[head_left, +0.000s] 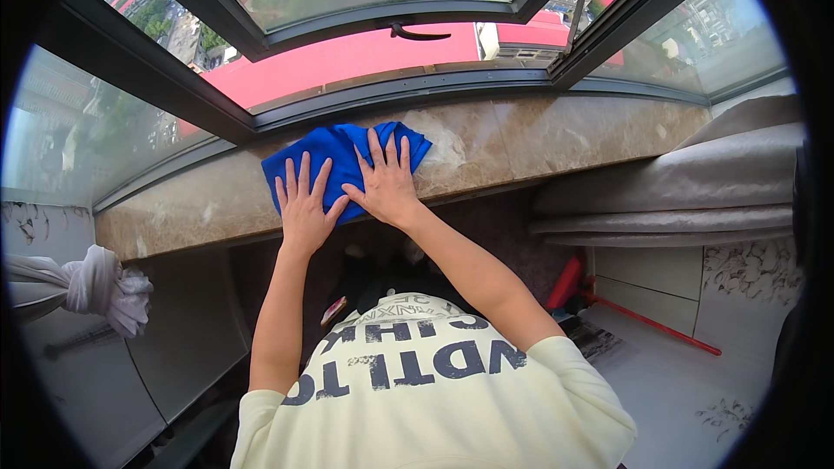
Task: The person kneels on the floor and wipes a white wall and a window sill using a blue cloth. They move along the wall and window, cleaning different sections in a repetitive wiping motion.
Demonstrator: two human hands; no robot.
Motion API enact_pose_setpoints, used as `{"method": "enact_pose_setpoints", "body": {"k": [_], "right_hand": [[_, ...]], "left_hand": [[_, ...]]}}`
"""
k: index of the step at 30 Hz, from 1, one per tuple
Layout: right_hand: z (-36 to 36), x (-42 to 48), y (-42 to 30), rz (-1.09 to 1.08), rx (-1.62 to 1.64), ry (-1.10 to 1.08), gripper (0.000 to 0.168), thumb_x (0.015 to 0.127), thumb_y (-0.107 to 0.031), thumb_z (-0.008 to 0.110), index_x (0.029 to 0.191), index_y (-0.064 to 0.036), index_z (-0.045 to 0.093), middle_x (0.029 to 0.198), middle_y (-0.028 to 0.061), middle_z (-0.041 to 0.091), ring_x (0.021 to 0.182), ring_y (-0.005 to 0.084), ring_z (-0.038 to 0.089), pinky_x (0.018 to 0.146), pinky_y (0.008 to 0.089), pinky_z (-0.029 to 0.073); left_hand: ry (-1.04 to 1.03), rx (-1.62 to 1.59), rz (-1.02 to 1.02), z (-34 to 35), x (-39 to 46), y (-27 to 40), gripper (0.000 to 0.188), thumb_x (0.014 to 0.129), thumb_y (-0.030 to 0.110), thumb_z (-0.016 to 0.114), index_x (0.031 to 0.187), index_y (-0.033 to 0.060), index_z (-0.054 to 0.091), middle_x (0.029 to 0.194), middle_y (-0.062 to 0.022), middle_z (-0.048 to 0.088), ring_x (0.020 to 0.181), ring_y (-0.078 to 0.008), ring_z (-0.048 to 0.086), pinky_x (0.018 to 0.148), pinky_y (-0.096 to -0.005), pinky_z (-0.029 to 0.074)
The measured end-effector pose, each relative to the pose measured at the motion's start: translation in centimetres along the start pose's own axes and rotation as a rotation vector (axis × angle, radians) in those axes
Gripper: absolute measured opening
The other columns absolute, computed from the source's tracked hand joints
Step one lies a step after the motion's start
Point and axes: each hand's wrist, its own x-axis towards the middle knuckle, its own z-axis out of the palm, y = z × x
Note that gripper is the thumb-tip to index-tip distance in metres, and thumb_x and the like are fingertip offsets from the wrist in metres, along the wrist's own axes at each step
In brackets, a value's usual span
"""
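Note:
A blue cloth (343, 166) lies spread on a brown marble windowsill (560, 137), its far right part wrinkled and folded. My left hand (301, 212) presses flat on the cloth's near left part with fingers spread. To its right, my right hand (389, 185) also rests flat on the cloth, fingers apart and reaching farther towards the window. The thumbs of both hands point at each other with a small gap between. One corner of the cloth hangs at the sill's front edge. Neither hand grips it; the sill beneath is hidden.
Beyond the sill, a dark-framed window sash (391, 16) with a black handle (420, 34) stands open outward, high above pink roofs (352, 62). A knotted pale curtain (98, 286) hangs left, a grey curtain (717, 176) right. A red-handled tool (658, 326) is at lower right.

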Motion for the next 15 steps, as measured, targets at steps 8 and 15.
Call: {"method": "enact_pose_setpoints", "body": {"k": [8,15], "right_hand": [[-3.5,-3.0,10.9,0.267,-0.147,0.092,0.083,0.086,-0.062,0.05,0.145,-0.006,0.035,0.15,0.0235,0.026,0.134,0.0481,0.027,0.111,0.0604,0.012],[-5.5,-5.2,14.7,0.49,-0.212,0.066,0.085,0.086,-0.062,0.05,0.146,-0.004,0.031,0.15,0.0252,0.026,0.134,0.0481,0.027,0.111,0.0606,0.012]], "left_hand": [[0.057,-0.135,0.269,2.7,7.1,8.4,0.069,0.085,0.059,0.055,0.143,0.0226,0.043,0.152,-0.016,0.029,0.14,-0.0417,0.021,0.111,-0.0595,0.014],[-0.003,-0.168,0.402,3.7,9.2,13.8,0.076,0.084,0.061,0.054,0.146,0.0196,0.038,0.153,-0.0158,0.028,0.142,-0.0408,0.019,0.112,-0.0586,0.013]]}}
